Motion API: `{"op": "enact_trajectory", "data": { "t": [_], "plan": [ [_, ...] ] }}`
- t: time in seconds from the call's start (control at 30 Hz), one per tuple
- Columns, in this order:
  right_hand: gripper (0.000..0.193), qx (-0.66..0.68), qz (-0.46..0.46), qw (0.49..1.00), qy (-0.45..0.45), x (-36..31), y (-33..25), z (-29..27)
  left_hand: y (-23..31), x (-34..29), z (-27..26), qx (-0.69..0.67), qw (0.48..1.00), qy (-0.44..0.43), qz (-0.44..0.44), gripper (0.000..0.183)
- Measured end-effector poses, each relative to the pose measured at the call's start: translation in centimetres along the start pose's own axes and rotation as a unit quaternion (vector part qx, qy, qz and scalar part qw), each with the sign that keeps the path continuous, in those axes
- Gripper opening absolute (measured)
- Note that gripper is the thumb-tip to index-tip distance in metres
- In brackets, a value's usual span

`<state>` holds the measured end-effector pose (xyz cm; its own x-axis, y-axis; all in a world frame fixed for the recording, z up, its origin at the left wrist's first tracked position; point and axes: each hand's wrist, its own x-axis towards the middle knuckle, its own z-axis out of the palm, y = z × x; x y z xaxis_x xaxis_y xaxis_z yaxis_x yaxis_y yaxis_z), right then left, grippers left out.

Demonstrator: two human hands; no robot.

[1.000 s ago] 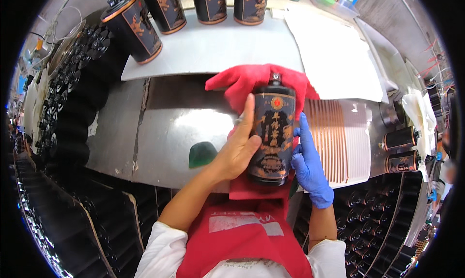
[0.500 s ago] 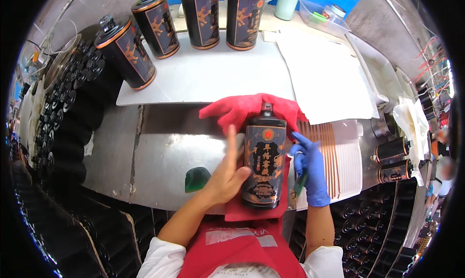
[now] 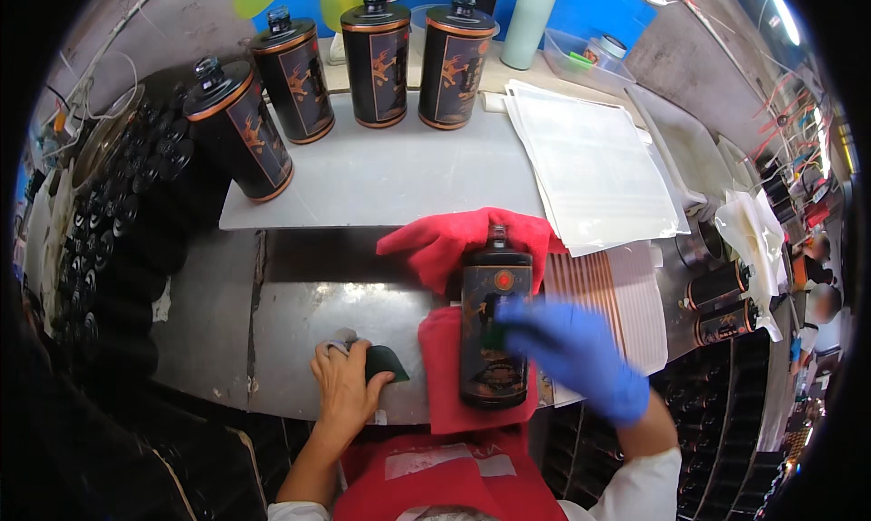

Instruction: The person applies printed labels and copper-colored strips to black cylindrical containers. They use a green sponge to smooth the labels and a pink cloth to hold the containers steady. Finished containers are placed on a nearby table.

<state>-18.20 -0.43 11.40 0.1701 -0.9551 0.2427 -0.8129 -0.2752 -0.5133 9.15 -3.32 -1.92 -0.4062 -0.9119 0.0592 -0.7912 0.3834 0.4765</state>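
A dark bottle [image 3: 481, 389] with an ornate label leans back, its neck against a crumpled red cloth [image 3: 445, 240] that also lies beneath it. My blue-gloved right hand [image 3: 585, 353], smeared by motion, is over the label with a dark green scraper [image 3: 494, 333] in its fingers. Lower left, my bare left hand [image 3: 343, 380] rests at the metal tabletop. Its curled fingertips are around a small grey wad [image 3: 343, 337]. A second green scraper [image 3: 388, 365] lies beside its thumb, which touches the scraper's edge.
Several upright dark bottles [image 3: 376, 68] stand along a white board [image 3: 363, 194] at the back. White sheets [image 3: 590, 167] are stacked at right, above a striped printed sheet [image 3: 603, 294]. Two bottles [image 3: 717, 285] lie at far right. Dark bottles crowd the left side [image 3: 136, 204].
My left hand has let go of the bottle and moved left and down to the green scraper on the tabletop. My right hand has swung left over the label. The whole view has shifted.
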Motion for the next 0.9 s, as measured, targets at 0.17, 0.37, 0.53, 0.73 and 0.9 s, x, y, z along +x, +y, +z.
{"op": "enact_trajectory", "data": {
  "t": [0.17, 0.37, 0.53, 0.73, 0.9],
  "plan": [
    [0.023, -0.105, -0.093, 0.98, 0.138, 6.8, 3.6, -1.6, -0.2, -0.7, -0.7, -0.236, 0.97, 0.0, -0.06, 0.041],
    [0.032, -0.075, -0.163, 0.983, -0.035, -8.3, -4.2, 3.1, 2.0, 0.0, -1.8, -0.508, 0.854, 0.063, -0.095, 0.026],
    [0.026, 0.187, 0.233, 0.932, 0.206, -6.8, -3.1, 2.5, 8.2, 4.1, -2.6, -0.585, 0.803, 0.117, -0.001, 0.027],
    [0.032, 0.323, 0.241, 0.883, 0.242, -0.7, 1.2, 3.6, 12.7, 9.1, -0.3, -0.512, 0.847, 0.139, 0.034, 0.02],
    [0.031, 0.504, 0.323, 0.76, 0.253, -2.8, 5.7, 6.2, 9.3, 8.5, 3.3, -0.639, 0.756, 0.122, -0.077, 0.02]
  ]
}}
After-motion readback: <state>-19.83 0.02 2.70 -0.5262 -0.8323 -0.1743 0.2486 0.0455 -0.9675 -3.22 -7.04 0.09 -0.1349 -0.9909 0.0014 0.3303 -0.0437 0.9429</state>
